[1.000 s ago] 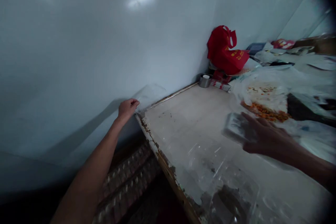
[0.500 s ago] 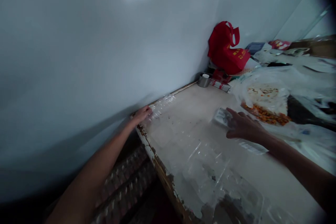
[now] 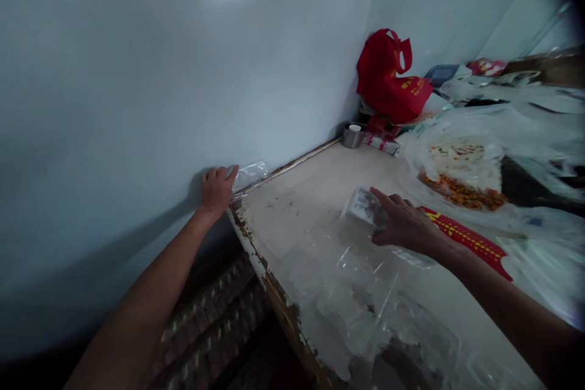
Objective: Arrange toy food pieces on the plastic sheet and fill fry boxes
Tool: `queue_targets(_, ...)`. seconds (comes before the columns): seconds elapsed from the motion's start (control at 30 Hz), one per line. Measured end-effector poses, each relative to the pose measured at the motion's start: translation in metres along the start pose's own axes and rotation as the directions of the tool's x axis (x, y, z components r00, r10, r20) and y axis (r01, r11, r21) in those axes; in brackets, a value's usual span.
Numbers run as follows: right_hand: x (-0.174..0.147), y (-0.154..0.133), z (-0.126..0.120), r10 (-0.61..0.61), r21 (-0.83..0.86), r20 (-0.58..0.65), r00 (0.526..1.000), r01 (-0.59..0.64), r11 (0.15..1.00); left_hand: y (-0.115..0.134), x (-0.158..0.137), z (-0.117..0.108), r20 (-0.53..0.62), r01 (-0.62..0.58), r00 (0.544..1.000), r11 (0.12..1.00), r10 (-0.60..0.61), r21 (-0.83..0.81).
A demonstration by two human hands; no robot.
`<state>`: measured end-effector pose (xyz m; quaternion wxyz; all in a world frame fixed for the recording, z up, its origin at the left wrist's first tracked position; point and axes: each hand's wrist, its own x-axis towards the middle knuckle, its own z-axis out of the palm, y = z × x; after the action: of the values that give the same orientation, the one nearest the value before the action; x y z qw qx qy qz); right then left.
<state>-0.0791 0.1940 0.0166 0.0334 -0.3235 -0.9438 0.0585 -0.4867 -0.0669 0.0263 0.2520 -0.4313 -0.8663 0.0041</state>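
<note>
My left hand point(image 3: 217, 192) is at the table's back left corner, against the wall. Its fingers are closed on a clear plastic bag point(image 3: 251, 175) that sticks out to the right over the table edge. Over the middle of the table my right hand point(image 3: 404, 222) grips a small whitish pack point(image 3: 363, 206) in clear plastic, thumb and fingers on its right side. What the pack contains is blurred. Below this hand a clear plastic piece point(image 3: 414, 257) shows partly. Clear plastic sheeting point(image 3: 388, 304) covers the near part of the worn white tabletop point(image 3: 301, 213).
A red bag point(image 3: 393, 82) stands at the back by a metal cup point(image 3: 352, 135). Plastic bags with orange-brown crumbly food point(image 3: 461, 192) fill the right side. Beside my right forearm lies a red strip with yellow print point(image 3: 466, 237). Ridged rows point(image 3: 205, 323) sit below the table edge.
My left hand has drawn the clear plastic bag leftward to the table corner. My right hand has moved left with the pack. The red strip with yellow print now shows behind my right forearm.
</note>
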Motion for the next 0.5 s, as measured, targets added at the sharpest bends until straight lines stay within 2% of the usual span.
queue_targets(0.1, -0.012, 0.005, -0.001, 0.000, 0.052, 0.018, 1.000, -0.001, 0.999, 0.010, -0.006, 0.019, 0.072, -0.034, 0.997, 0.999, 0.035, -0.017)
queue_targets(0.2, -0.023, 0.008, -0.008, 0.000, 0.061, 0.038, 0.999, -0.003, 0.998, 0.017, -0.006, 0.028, 0.088, -0.018, 0.996, 0.999, 0.021, -0.030)
queue_targets(0.4, -0.027, 0.008, -0.030, 0.064, 0.032, 0.011, 0.998, -0.064, 0.997, 0.019, -0.002, 0.013, -0.070, 0.058, 0.995, 0.993, -0.065, -0.101)
queue_targets(0.47, -0.024, 0.009, -0.038, 0.111, 0.054, -0.029, 0.993, -0.109, 0.993, 0.036, -0.002, 0.005, -0.107, 0.037, 0.992, 0.976, -0.061, -0.213)
queue_targets(0.5, -0.022, 0.009, -0.042, 0.137, 0.078, -0.052, 0.989, -0.133, 0.988, 0.050, -0.002, 0.002, -0.106, -0.021, 0.994, 0.957, -0.010, -0.290)
